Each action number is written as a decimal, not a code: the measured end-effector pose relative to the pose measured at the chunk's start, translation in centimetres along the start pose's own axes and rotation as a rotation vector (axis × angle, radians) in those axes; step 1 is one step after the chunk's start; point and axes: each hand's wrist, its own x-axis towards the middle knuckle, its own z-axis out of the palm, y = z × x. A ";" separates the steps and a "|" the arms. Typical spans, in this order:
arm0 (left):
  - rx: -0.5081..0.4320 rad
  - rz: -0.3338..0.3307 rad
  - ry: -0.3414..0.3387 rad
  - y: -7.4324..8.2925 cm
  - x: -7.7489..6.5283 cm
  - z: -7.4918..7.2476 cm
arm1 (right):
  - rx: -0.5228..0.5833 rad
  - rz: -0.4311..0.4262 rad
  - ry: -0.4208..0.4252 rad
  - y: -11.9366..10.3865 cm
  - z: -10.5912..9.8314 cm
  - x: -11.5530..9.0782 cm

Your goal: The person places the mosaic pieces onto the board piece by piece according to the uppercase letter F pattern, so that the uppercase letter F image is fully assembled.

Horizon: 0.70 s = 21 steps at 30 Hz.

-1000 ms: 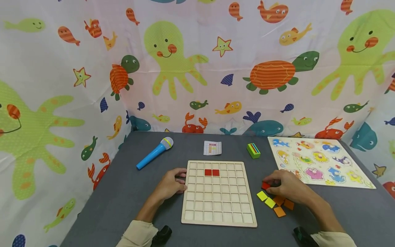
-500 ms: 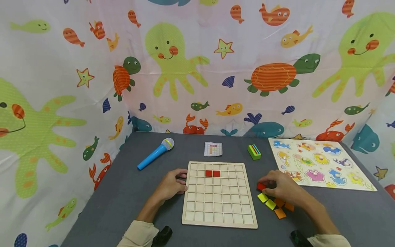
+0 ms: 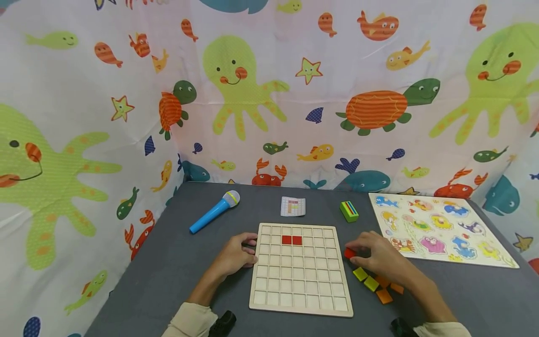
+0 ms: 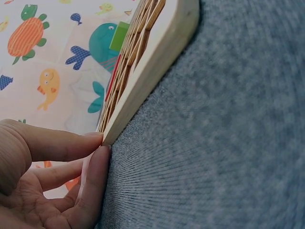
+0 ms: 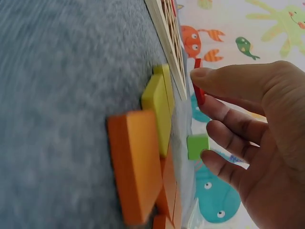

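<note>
A wooden grid board (image 3: 301, 306) lies flat on the dark table, with two red square tiles (image 3: 291, 240) side by side in its second row. At its left edge my left hand (image 3: 233, 255) pinches the rim between thumb and fingers, which the left wrist view shows up close. My right hand (image 3: 379, 255) is just off the board's right side, pinching another red tile (image 5: 198, 81) between thumb and fingertips. Below that hand lie two yellow tiles (image 3: 365, 279) and several orange tiles (image 3: 384, 296), partly hidden by the hand in the head view.
Behind the board lies a small card with a coloured grid pattern (image 3: 293, 206). A blue toy microphone (image 3: 214, 212) is at the back left. A green striped block (image 3: 349, 211) and a sea-animal puzzle board (image 3: 442, 229) are at the back right. A printed curtain (image 3: 269, 93) encloses the table.
My right hand has lifted the red tile from beside the yellow tiles and moved left toward the board. My left hand stays at the board's edge. The head view has tilted slightly.
</note>
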 end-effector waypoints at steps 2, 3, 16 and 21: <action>0.000 0.003 -0.004 -0.1 0.0 0.0 | -0.010 -0.018 0.012 -0.2 0.2 0.3; 0.000 0.004 -0.006 -0.1 0.0 0.0 | -0.016 -0.030 0.018 -0.3 0.3 0.5; -0.010 0.006 -0.015 -0.1 0.0 0.0 | -0.003 -0.048 -0.010 -2.3 1.0 2.6; -0.005 0.003 -0.013 -0.1 0.0 0.0 | 0.030 -0.049 -0.031 -2.8 1.4 3.5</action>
